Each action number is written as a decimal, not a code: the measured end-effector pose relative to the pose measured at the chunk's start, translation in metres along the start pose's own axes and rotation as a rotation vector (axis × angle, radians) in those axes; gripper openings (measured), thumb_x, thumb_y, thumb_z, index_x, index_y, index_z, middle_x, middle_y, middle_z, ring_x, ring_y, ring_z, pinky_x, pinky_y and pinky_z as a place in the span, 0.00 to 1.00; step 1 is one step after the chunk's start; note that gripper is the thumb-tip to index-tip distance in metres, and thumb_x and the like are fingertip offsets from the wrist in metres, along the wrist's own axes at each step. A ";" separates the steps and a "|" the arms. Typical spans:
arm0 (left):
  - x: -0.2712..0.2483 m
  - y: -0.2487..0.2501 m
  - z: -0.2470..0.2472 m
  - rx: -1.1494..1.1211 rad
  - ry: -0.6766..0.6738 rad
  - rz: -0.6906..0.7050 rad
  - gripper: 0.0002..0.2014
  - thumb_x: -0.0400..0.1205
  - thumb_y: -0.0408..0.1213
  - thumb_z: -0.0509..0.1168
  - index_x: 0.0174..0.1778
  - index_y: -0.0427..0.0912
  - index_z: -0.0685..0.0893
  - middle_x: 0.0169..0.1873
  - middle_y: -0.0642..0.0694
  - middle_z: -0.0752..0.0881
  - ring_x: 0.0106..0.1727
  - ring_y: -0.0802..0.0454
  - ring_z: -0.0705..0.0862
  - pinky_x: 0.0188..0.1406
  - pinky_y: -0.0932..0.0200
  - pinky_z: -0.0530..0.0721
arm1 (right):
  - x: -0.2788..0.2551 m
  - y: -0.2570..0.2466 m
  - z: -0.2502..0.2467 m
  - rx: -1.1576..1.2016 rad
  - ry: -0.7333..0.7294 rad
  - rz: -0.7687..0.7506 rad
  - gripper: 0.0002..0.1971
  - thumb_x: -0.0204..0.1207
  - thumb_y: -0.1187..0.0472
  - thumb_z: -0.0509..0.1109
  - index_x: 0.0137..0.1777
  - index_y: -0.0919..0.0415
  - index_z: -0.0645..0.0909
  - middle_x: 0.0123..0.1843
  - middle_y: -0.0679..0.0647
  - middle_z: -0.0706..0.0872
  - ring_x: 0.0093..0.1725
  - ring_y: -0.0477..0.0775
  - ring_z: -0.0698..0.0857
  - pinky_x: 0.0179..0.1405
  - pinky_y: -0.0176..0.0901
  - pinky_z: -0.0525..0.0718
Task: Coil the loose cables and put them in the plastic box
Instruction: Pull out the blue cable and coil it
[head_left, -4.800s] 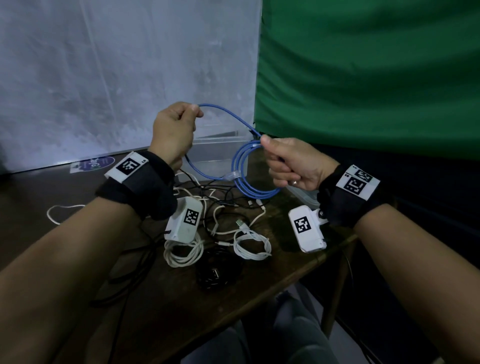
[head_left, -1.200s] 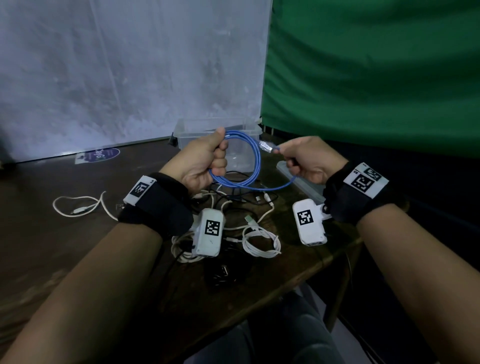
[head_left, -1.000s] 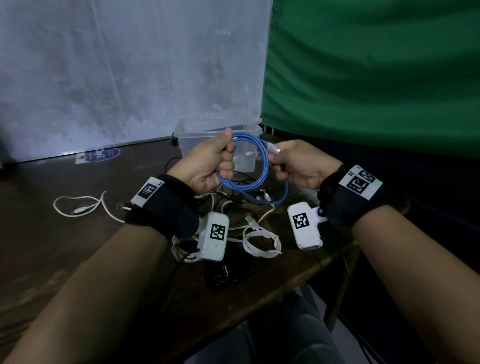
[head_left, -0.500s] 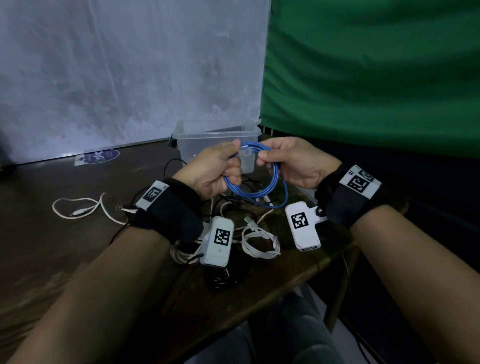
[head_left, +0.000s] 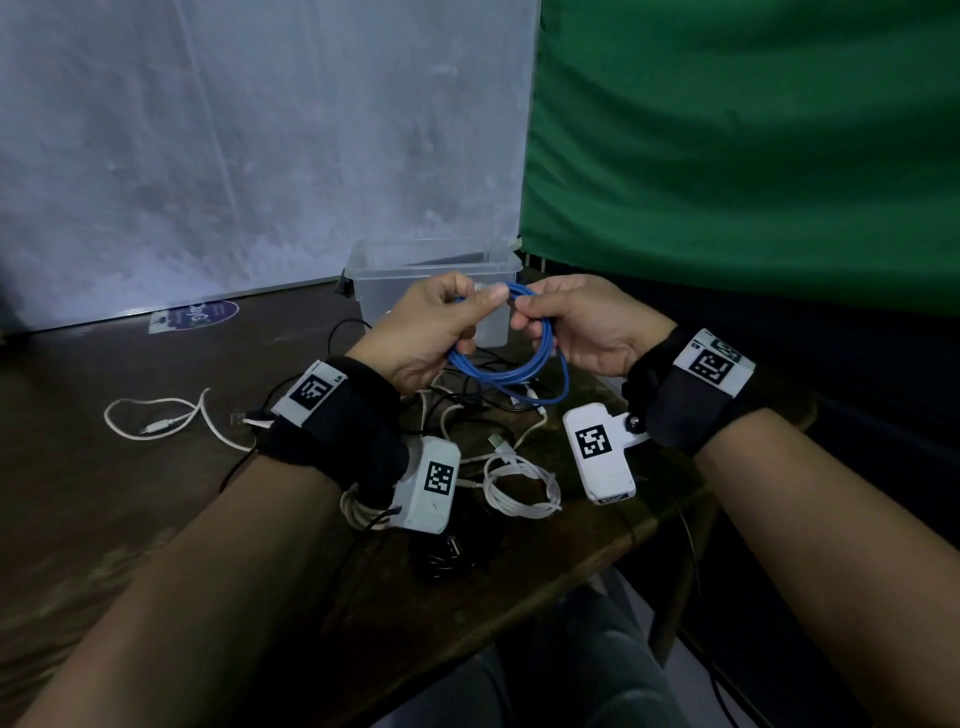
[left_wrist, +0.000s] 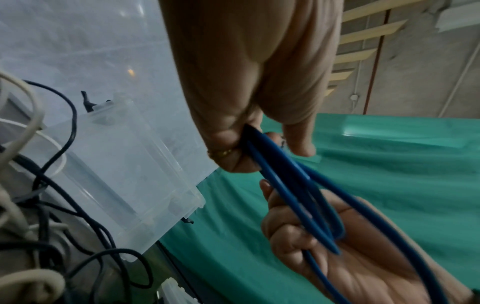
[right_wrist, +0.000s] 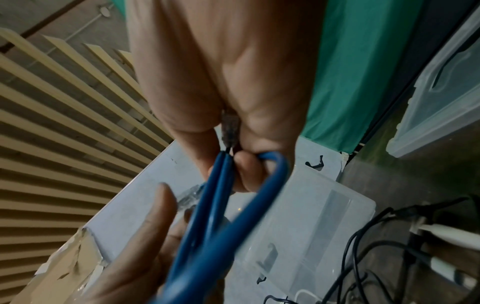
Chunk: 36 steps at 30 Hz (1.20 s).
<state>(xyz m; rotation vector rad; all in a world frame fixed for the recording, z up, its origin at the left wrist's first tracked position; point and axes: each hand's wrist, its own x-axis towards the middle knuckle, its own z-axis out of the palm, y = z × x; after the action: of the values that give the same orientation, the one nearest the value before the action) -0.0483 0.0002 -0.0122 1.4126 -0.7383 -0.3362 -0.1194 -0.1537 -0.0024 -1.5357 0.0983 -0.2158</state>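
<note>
Both hands meet above the middle of the desk (head_left: 156, 493), each clamped on the blue cable (head_left: 498, 371), which hangs between them as a finished-looking coil of several loops. The left hand (head_left: 421, 332) has its fingers curled round the top of the bundle, thumb pressing near a clear plug at the cable's end. The right hand (head_left: 587, 325) pinches the loops just beside it; in the right wrist view a clear connector sits between its thumb and fingers.

The step in hand looks like the close of coiling this one cable: the free end is being gathered against the loops or tucked through them. Whether it is already secured I cannot tell.

The plastic box (head_left: 431, 275) stands open just beyond the hands, on the far side of the desk, and appears to hold nothing yet. The next move likely calls for keeping the loops pinched so they do not spring apart, carrying the coil forward over the rim and lowering it in.

Much remains. Below the hands lies a tangle of black cables (head_left: 467, 410), near it a coiled white cable (head_left: 519, 483), and to the left a loose white cable (head_left: 161, 421) lies well apart.
</note>
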 end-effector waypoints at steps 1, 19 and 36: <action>0.001 0.000 0.000 0.039 0.023 0.015 0.13 0.80 0.39 0.68 0.33 0.40 0.73 0.24 0.47 0.69 0.20 0.57 0.65 0.18 0.65 0.67 | 0.000 0.000 0.001 -0.009 0.001 -0.001 0.08 0.80 0.72 0.63 0.41 0.64 0.79 0.32 0.56 0.84 0.22 0.42 0.77 0.20 0.30 0.71; 0.004 0.014 -0.011 -0.179 0.186 -0.072 0.08 0.88 0.43 0.52 0.45 0.46 0.70 0.47 0.46 0.82 0.40 0.48 0.87 0.36 0.53 0.86 | 0.002 0.001 0.007 -0.049 -0.005 0.027 0.08 0.83 0.71 0.60 0.43 0.60 0.72 0.28 0.54 0.84 0.21 0.44 0.76 0.23 0.35 0.78; 0.003 0.018 -0.016 -0.083 0.076 -0.230 0.18 0.85 0.58 0.50 0.48 0.47 0.74 0.42 0.43 0.87 0.41 0.46 0.88 0.39 0.51 0.86 | -0.003 0.003 0.022 -0.170 0.054 -0.085 0.12 0.87 0.60 0.53 0.43 0.56 0.74 0.22 0.46 0.63 0.18 0.41 0.62 0.21 0.35 0.75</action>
<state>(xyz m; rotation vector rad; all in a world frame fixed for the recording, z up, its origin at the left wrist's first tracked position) -0.0398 0.0137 0.0058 1.4258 -0.4949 -0.4838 -0.1178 -0.1317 -0.0045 -1.7054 0.0962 -0.3236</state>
